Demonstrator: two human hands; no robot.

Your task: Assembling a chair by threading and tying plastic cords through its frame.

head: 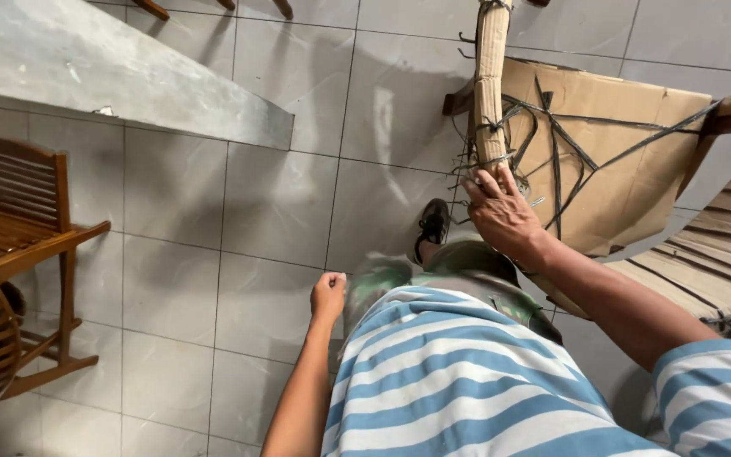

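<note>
Cardboard-wrapped chair leg (491, 85), stiff and likely light; right hand (502, 216) fingers grip its strapped base, left hand (328, 295) fisted, empty.

We see a grey tiled floor (213, 220) filling most of the frame. A wooden chair (10, 245) stands on it at far left, a cardboard-wrapped piece (611, 161) (bound with dark strapping) rests upper right, a black shoe (431, 227) is planted near centre, and a grey concrete ledge (112, 72) runs upper left.

bright daylight | soft shadows on floor tiles (213, 220) | wide-angle edge bending
</note>
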